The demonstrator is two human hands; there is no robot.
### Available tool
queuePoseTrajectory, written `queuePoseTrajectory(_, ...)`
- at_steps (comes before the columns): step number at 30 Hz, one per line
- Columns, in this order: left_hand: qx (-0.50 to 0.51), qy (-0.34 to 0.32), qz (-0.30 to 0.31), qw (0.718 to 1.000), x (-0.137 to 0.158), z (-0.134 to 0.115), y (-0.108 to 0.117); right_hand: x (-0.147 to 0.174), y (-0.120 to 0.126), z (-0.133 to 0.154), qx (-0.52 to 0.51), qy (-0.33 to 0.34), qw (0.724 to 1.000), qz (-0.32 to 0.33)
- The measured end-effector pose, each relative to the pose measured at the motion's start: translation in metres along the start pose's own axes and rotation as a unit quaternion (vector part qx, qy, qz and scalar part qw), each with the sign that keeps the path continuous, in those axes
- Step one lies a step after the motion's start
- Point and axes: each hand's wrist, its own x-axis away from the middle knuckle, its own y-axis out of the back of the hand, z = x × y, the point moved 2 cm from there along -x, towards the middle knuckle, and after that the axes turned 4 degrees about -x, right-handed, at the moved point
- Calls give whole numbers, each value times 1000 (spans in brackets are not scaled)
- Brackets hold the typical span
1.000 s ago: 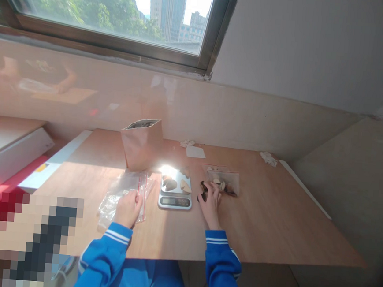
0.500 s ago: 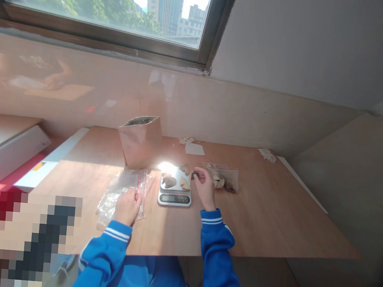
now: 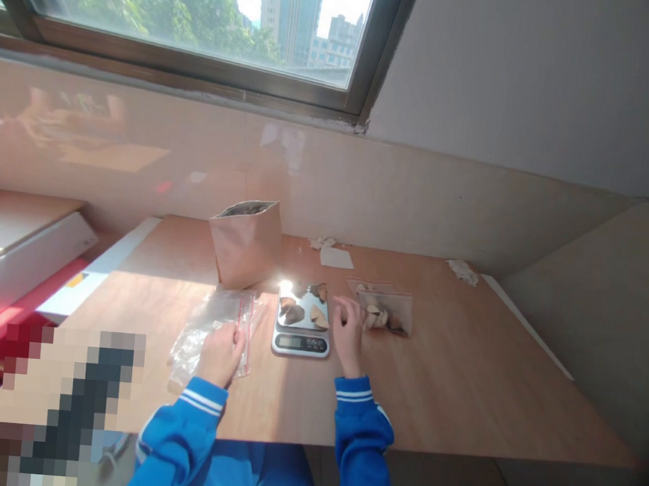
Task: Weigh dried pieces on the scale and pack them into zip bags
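My left hand (image 3: 221, 353) lies closed on clear plastic zip bags (image 3: 190, 337); what its fingers hold, if anything, is hidden. To its right is a small kitchen scale (image 3: 301, 344) with a shiny platform and a display. Several tan and brown pieces (image 3: 319, 317) rest on the platform, with a dark one near its back edge; their kind is hard to make out. Just right of the scale, my right hand (image 3: 349, 335) has curved fingers with a gap to the thumb and no piece visible between them. Beside it lies a clear zip bag (image 3: 403, 309) with similar pieces inside.
An open brown paper bag (image 3: 245, 248) stands behind the plastic bags. Near the wall lie a white paper slip (image 3: 337, 257) and crumpled tissues (image 3: 322, 242), with another crumpled tissue (image 3: 462, 272) farther right. Another table (image 3: 16, 226) stands at the left.
The dark piece has left my right hand, and a dark piece now shows at the back of the scale. My right hand's fingers have parted and drawn back slightly. My left hand stays put.
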Motion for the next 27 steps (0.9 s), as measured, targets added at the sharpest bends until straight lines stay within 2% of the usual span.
queuePoseTrajectory(4,1,0,6,1000,0,0,0,16,4,-17,-19,-14,1000,15)
queuePoseTrajectory(12,4,12,27,1000,-2,-2,5,-10,-28,-17,-19,-11,995,93)
queuePoseTrajectory(15,6,15,24,1000,-2,-3,7,0,-21,-16,11,-18,998,60)
queuePoseTrajectory(20,18,15,21,1000,-2,-5,9,42,6,-21,62,-42,997,-29)
queuePoseTrajectory(24,62,30,22,997,-2,-4,9,64,20,-29,58,-55,996,-46)
queuePoseTrajectory(27,140,83,35,986,-2,1,7,67,22,-35,35,-88,994,-54)
